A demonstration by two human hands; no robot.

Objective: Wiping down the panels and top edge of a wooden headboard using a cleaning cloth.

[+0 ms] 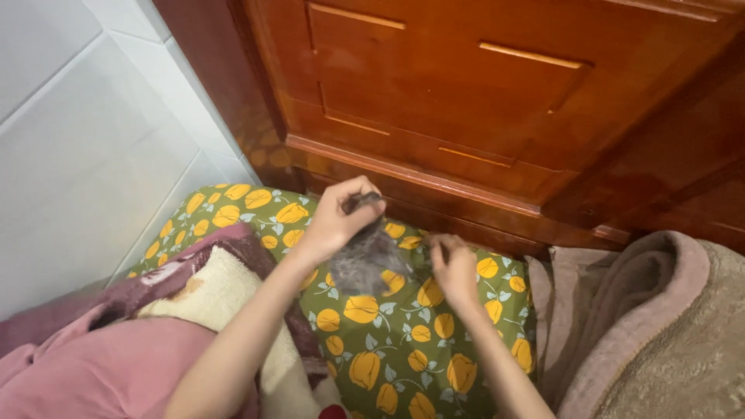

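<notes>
My left hand (339, 217) is raised above the bed, its fingers pinched on the top of a small dark grey piece of cloth (369, 260) that hangs down from it. To the right and lower, my right hand (452, 265) pinches the same cloth at its right edge. Both hands hover over a green sheet (403, 345) printed with yellow flowers. What kind of garment the grey cloth is cannot be made out.
A pink and cream blanket (124, 349) lies bunched at the lower left. A brown-grey fleece blanket (660, 334) is piled at the right. A polished wooden headboard (466, 101) rises behind, and a white tiled wall (77, 132) stands at the left.
</notes>
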